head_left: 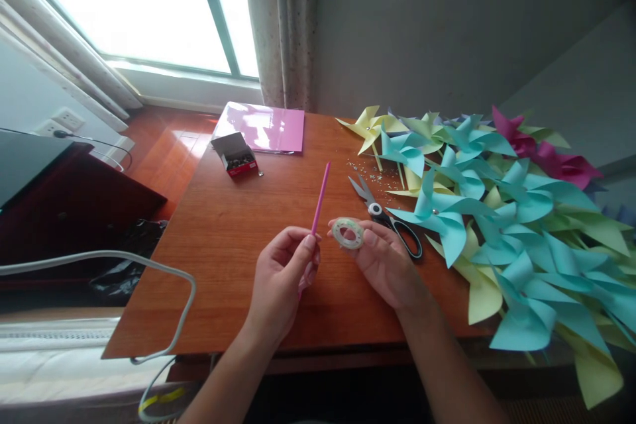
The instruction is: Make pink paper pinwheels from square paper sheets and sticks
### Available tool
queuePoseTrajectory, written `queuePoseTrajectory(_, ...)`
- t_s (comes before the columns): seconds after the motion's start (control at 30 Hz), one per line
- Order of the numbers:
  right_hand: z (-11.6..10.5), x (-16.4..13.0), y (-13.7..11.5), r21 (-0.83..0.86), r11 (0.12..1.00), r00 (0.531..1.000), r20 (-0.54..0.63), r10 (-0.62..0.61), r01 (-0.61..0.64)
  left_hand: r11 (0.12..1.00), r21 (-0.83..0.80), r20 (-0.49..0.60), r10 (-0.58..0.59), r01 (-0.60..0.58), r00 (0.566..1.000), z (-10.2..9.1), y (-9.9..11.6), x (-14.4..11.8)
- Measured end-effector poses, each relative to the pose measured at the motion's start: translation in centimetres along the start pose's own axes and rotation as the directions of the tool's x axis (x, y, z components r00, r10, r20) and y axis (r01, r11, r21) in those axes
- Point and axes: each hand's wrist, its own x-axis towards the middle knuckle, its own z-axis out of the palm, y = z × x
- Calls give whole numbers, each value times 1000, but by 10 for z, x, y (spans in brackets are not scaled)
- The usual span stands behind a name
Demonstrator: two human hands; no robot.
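My left hand [288, 265] is closed round a thin pink paper stick [322, 195], which points up and away from me. In my right hand [390, 262] a small roll of clear tape [348, 233] is pinched between thumb and fingers, close beside the stick. Whether a strip of tape runs between them I cannot tell. Just past my right hand lie scissors [380, 212] with black-and-grey handles, their blades slightly apart. A small red box [242, 165] with its lid up holds small metallic pieces; one piece lies beside it.
Many paper pinwheels [437, 212] in turquoise, yellow and magenta cover the right side of the wooden table [223, 285]. Tiny scraps [377, 175] lie near the scissors. Pink paper sheets [285, 132] rest at the far edge. A white cable [189, 298] crosses the left corner.
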Motion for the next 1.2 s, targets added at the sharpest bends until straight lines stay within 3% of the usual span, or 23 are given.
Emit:
queuePoseTrajectory(0.47,0,-2,1,-81,996,999,40,-22,25,999,34,9,17,-17,1000,1,-2,1)
queuePoseTrajectory(0.77,1,-4,1,-200,975,995,46,-85,93,934,312,18,178,-174,984,5,-2,-7)
queuePoseTrajectory(0.97,6,-9,-3,-306,942,989,6,-147,142,798,458,86,399,-392,913,-1,-12,-5)
queuePoseTrajectory(1.2,18,-12,-4,-409,907,981,-113,-158,99,667,535,165,519,-518,839,-5,-20,-3)
